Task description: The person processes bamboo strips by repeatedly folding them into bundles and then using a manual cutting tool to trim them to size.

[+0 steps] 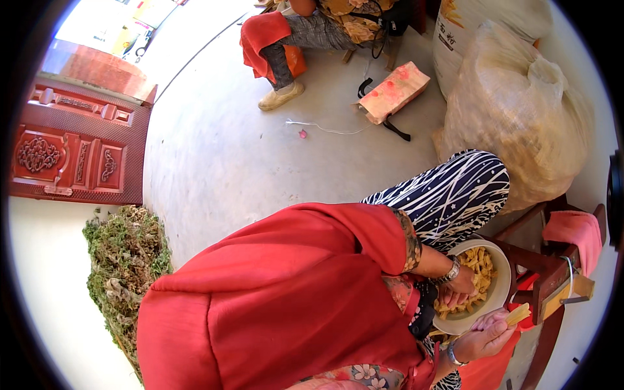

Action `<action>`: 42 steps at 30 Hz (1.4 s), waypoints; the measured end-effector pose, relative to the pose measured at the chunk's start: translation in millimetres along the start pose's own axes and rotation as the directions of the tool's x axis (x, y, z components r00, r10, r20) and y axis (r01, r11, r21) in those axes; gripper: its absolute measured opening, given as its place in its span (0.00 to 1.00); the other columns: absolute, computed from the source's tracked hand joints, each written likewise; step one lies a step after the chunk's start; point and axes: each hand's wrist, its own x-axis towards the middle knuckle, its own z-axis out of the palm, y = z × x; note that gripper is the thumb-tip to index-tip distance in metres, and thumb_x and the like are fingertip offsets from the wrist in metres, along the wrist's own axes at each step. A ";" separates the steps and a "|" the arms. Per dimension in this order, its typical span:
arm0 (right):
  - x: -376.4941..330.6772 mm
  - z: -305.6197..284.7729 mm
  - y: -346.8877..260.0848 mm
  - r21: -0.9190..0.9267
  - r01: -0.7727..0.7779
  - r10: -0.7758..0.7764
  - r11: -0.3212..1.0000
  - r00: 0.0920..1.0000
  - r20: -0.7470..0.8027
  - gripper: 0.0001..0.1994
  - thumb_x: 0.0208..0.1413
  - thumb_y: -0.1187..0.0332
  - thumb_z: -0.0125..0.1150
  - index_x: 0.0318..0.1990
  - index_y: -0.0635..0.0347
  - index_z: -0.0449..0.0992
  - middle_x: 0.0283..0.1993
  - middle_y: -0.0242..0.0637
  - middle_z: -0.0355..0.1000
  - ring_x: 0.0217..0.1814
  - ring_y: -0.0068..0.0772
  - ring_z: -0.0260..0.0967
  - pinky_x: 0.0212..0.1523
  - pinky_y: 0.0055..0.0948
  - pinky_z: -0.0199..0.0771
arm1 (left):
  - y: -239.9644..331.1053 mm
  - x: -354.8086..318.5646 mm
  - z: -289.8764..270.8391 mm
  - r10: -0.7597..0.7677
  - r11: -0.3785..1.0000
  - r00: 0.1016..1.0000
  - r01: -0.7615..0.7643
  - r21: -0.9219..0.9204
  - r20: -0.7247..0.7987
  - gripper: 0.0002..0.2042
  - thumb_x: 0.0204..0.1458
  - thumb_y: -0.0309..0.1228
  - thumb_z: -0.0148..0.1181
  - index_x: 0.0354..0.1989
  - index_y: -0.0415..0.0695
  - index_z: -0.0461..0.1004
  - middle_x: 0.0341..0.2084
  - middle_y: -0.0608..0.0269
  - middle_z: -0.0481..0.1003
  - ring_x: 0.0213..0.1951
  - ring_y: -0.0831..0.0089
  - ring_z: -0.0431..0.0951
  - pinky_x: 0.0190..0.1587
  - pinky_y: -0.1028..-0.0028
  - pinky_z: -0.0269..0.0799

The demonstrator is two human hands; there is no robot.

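Note:
My left hand (460, 287), with a metal watch or bracelet at the wrist, reaches into a round cream basin (504, 276). Its fingers look apart and rest on the yellow strips (480, 265) in there; the fingertips are partly hidden. Just outside the basin's near rim, my right hand (486, 335) is closed around a small bundle of yellow strips (518, 314), which sticks out past the fingers. A band circles that wrist too. Close by stands a dark red wooden bench (543, 286), with a pale wood block (575, 292) and a dark rod fixed at its end.
A pink cloth (575, 235) hangs over the bench. Behind my knee stands a big translucent sack (520, 117). Another person (318, 32) sits across the floor, near a stained carton (394, 92). Dried plants (127, 273) are heaped by the wall, below a red carved door (78, 143).

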 end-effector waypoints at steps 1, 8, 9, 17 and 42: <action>1.6 7.9 -7.5 -0.006 0.067 -0.066 0.998 0.997 0.040 0.17 0.64 0.58 0.43 0.30 0.65 0.61 0.20 0.27 0.51 0.17 0.15 0.44 0.17 0.17 0.44 | 7.0 -9.1 3.3 0.002 0.998 1.000 -0.001 -0.057 0.017 0.24 0.58 0.44 0.43 0.27 0.34 0.76 0.22 0.54 0.77 0.23 0.65 0.77 0.29 0.69 0.76; 5.3 69.6 -35.8 0.226 0.216 -0.285 0.950 0.894 0.346 0.18 0.61 0.56 0.48 0.31 0.65 0.62 0.21 0.27 0.52 0.21 0.15 0.45 0.18 0.17 0.43 | 31.9 -56.0 1.0 -0.002 0.942 0.987 0.055 -0.331 0.159 0.20 0.58 0.40 0.46 0.33 0.32 0.75 0.20 0.55 0.76 0.17 0.69 0.74 0.21 0.68 0.76; 3.2 72.3 -31.3 0.207 0.223 -0.288 0.953 0.878 0.383 0.17 0.61 0.56 0.49 0.32 0.65 0.63 0.22 0.27 0.54 0.21 0.15 0.47 0.19 0.17 0.44 | 32.6 -58.7 0.1 0.013 0.932 0.986 0.047 -0.358 0.164 0.20 0.58 0.40 0.46 0.33 0.32 0.75 0.20 0.55 0.76 0.17 0.69 0.74 0.20 0.68 0.76; -1.6 102.2 -50.3 0.137 0.294 -0.304 0.946 0.654 0.693 0.17 0.60 0.57 0.47 0.25 0.61 0.70 0.21 0.35 0.65 0.24 0.27 0.62 0.28 0.23 0.61 | 42.5 -74.3 -16.6 0.194 0.871 0.971 -0.106 -0.480 0.139 0.16 0.57 0.36 0.48 0.34 0.32 0.75 0.17 0.58 0.74 0.16 0.73 0.72 0.19 0.70 0.75; 14.8 71.0 2.1 -0.131 -0.210 0.210 0.969 0.978 -0.017 0.14 0.63 0.64 0.43 0.36 0.68 0.68 0.31 0.32 0.64 0.33 0.20 0.59 0.33 0.21 0.60 | 87.0 -157.3 -41.1 0.901 0.203 0.435 -0.423 0.883 0.002 0.07 0.45 0.33 0.59 0.29 0.45 0.71 0.41 0.59 0.69 0.31 0.60 0.73 0.28 0.66 0.69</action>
